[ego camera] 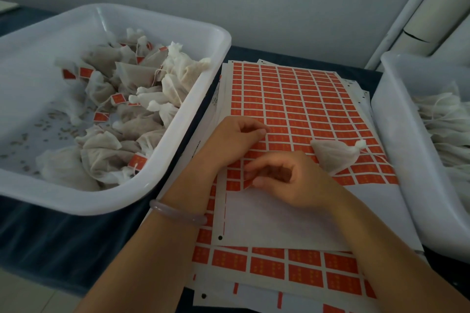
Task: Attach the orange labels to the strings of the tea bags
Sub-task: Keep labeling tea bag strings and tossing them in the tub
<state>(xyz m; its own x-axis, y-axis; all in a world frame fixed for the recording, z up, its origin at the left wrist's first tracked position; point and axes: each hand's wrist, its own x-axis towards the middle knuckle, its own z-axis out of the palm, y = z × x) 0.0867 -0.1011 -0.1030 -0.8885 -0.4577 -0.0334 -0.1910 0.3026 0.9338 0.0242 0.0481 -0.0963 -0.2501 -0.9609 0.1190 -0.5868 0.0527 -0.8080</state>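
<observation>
Forearms (157, 256) enter from bottom. Right hand (287, 180), centre frame, pinches orange label (248, 182) on label sheet (292, 99); left hand (236, 140) curled above it, grasp unclear. Tea bag (333, 156) lies centre right on sheet. Risk: label may tear or stick to itself if peeled fast.

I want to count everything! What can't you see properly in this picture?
All in the head view:
- Right hand: its curled fingers hide whether it pinches a label.
- Left hand: its own knuckles hide the fingertips.
- Orange labels: the print is too small and blurred to read.
- Left tub: the top tea bags hide those beneath.
- Right tub: cut off by the picture's edge, so its contents cannot be counted.
</observation>
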